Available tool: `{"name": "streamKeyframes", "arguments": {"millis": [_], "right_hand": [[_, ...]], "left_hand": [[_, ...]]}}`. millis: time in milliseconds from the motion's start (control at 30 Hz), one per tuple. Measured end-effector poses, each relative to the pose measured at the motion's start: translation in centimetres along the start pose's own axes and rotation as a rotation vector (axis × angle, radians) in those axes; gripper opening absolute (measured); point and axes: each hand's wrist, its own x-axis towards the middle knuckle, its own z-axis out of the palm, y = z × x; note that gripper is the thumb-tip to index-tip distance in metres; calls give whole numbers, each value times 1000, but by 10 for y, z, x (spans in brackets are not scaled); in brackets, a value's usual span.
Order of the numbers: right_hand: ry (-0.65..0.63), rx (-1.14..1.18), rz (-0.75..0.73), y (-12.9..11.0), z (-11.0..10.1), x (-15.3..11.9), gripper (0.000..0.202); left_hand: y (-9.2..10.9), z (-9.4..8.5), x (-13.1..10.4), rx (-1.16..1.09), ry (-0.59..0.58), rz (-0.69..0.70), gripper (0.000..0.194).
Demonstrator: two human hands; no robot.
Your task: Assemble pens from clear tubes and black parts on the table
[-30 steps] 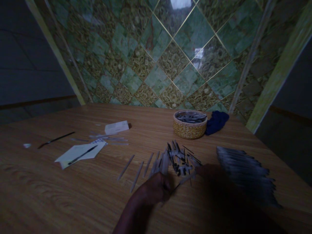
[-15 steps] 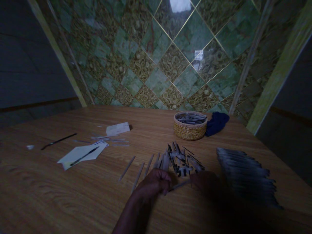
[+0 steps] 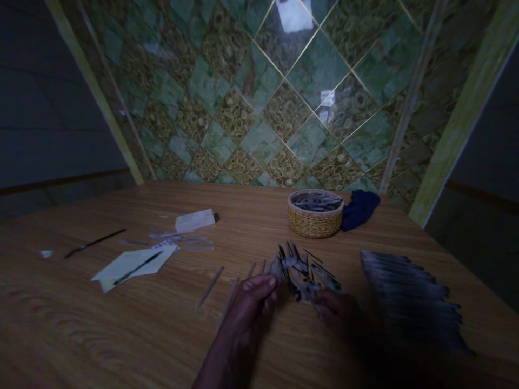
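My left hand [image 3: 255, 297] is closed in a pinch beside the near end of a heap of pale and black pen parts [image 3: 292, 267]. What its fingertips hold, if anything, is too blurred to tell. My right hand [image 3: 330, 305] lies at the heap's near right side, dark and smeared, fingers curled together; I cannot make out anything in them. Pale slim pen barrels, one of them a loose barrel [image 3: 210, 287], lie left of the heap, partly hidden by my left hand. On the right, many dark pens [image 3: 409, 297] lie side by side in a row.
A round wicker basket [image 3: 315, 222] full of pens stands behind the heap, a dark blue cloth [image 3: 360, 209] beside it. To the left lie a white box [image 3: 195, 220], paper with a pen [image 3: 138, 268] on it, thin clear strips and a black stick-like tool [image 3: 95, 243]. A tiled wall [image 3: 259, 135] rises behind.
The slim stick that spanned between my hands no longer shows. My left hand has turned and risen to the heap's edge; my right hand stays close by. The view has tilted slightly up.
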Motion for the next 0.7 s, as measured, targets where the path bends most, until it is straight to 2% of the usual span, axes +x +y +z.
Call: {"name": "streamKeyframes", "arguments": {"millis": [167, 400, 533, 700], "right_hand": [[-28, 169, 30, -8, 9, -1, 15], [-104, 424, 143, -20, 20, -7, 16], [-115, 516, 131, -21, 26, -9, 18], [-126, 521, 140, -22, 28, -10, 16]], "left_hand": [[1, 1, -3, -128, -58, -34, 26], [0, 2, -3, -168, -122, 21, 21], [-1, 0, -1, -203, -102, 25, 19], [0, 0, -1, -210, -42, 53, 19]]}}
